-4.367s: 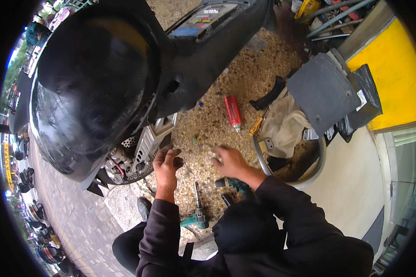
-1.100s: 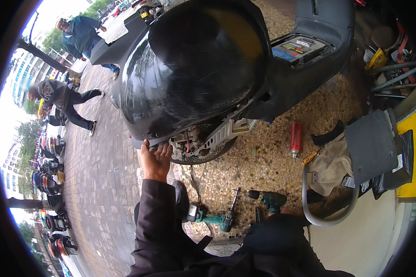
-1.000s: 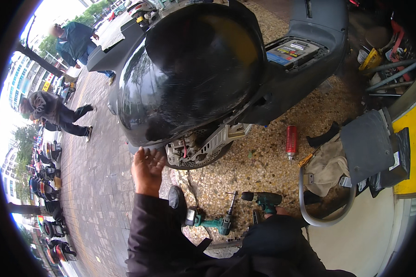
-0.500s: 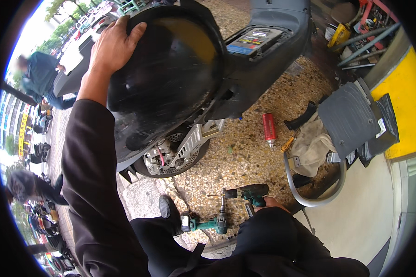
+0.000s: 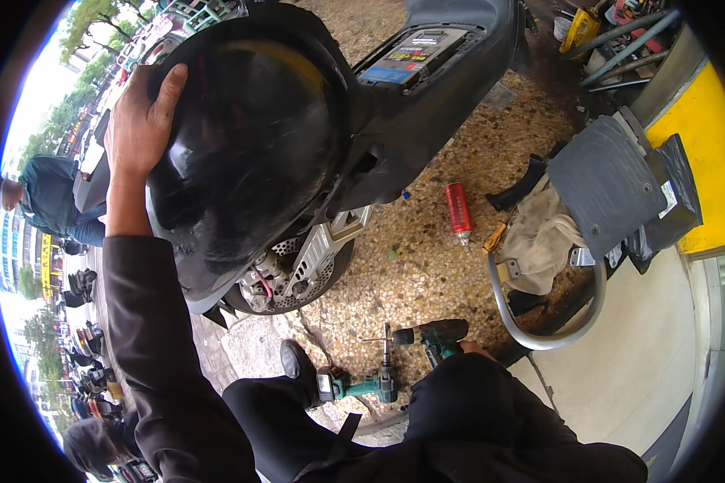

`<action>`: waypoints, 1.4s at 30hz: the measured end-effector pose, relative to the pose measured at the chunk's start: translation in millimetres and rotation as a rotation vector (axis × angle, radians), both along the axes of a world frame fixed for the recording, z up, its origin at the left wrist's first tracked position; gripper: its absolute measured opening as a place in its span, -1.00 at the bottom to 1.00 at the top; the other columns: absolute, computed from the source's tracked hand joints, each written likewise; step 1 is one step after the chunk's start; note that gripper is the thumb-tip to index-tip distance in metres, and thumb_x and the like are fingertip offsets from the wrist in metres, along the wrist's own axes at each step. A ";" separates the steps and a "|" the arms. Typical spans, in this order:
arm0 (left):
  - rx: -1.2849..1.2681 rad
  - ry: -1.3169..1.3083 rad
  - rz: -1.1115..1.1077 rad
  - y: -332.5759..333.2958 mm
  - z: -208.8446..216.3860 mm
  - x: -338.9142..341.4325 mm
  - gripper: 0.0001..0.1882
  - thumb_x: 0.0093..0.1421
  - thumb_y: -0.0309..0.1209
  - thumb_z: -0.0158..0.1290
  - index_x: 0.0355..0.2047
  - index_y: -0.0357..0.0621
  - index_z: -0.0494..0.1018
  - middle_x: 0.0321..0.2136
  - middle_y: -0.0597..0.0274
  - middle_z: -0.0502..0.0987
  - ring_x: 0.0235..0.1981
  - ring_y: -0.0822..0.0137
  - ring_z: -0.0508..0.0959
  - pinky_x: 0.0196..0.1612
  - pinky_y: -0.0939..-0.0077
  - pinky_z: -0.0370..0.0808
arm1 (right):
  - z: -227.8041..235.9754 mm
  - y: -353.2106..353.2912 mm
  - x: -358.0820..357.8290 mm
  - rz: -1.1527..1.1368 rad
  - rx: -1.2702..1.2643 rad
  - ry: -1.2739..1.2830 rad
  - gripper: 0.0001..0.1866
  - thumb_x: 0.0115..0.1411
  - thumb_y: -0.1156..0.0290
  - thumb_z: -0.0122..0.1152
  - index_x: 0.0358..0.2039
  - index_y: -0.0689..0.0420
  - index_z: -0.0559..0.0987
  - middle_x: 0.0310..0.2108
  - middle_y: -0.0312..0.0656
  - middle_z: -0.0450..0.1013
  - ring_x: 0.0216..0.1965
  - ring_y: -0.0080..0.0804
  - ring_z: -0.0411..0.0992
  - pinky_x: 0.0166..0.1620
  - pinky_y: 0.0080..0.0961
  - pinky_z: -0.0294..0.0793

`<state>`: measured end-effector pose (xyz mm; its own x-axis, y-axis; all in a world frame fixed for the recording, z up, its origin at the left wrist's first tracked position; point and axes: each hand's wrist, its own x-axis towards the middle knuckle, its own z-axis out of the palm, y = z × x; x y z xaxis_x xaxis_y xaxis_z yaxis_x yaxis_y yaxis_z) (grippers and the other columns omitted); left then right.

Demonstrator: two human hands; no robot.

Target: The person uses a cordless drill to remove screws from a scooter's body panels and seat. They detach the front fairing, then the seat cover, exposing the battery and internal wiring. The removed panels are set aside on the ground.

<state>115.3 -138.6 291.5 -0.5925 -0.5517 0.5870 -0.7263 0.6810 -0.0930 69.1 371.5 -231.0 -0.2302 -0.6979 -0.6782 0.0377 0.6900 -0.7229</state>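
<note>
from where i sit, with only the head view, i have the left hand (image 5: pixel 141 121) high in the upper left of the frame, laid on the left edge of the scooter's black front panel (image 5: pixel 250 137). it is open, thumb spread apart from the fingers; the fingertips go over the far edge, out of my sight. the right hand (image 5: pixel 477 349) is at lower centre-right, closed around the handle of a green-and-black drill (image 5: pixel 435 332), though the knee covers most of it (i can make out just a strip of it). the drill points left, its thin bit crossing the shaft of a second green power tool (image 5: pixel 370 388), which lies on the pebbled floor (image 5: pixel 415 278) at lower centre; i cannot tell whether the two touch. the panel fills the upper left, with a perforated brake disc (image 5: pixel 321 282) and a silver bracket (image 5: pixel 318 249) showing under its lower edge. a battery (image 5: pixel 415 58) sits in its bay at upper centre. right of centre i see a red can (image 5: pixel 457 211) lying on the floor, then a beige cloth (image 5: pixel 536 237), a curved silver bar (image 5: pixel 532 334) and a flat grey cover (image 5: pixel 608 181) grouped near the yellow wall (image 5: pixel 705 153).
</note>
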 end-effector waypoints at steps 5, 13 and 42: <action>-0.056 -0.080 0.069 -19.0 -3.9 -7.1 -0.15 0.21 0.38 -0.22 0.03 -0.19 0.47 -0.18 -0.26 0.58 -0.04 -0.19 0.54 -0.01 0.02 0.44 | 4.4 -3.4 -7.0 0.009 0.023 0.004 -0.52 0.05 0.23 0.38 -0.09 0.26 0.53 -0.26 -0.02 0.53 -0.17 -0.20 0.51 -0.11 -0.26 0.42; -0.076 -0.074 0.008 -31.0 15.4 0.4 -0.25 0.23 0.31 -0.14 -0.17 -0.22 0.55 -0.28 -0.26 0.58 -0.12 -0.23 0.54 -0.03 0.05 0.42 | 7.1 4.6 -9.5 0.007 0.016 0.020 -0.52 0.05 0.22 0.37 -0.09 0.26 0.53 -0.26 0.00 0.54 -0.18 -0.18 0.51 -0.12 -0.26 0.43; -0.056 -0.038 0.068 -44.8 6.9 -5.8 -0.32 0.32 0.19 -0.23 0.01 -0.15 0.51 -0.03 -0.24 0.52 0.09 -0.21 0.45 0.15 0.09 0.33 | 56.5 -3.3 -13.6 -0.112 0.103 -0.070 -0.55 0.05 0.19 0.42 -0.16 0.24 0.56 -0.32 -0.09 0.54 -0.26 -0.26 0.50 -0.16 -0.31 0.42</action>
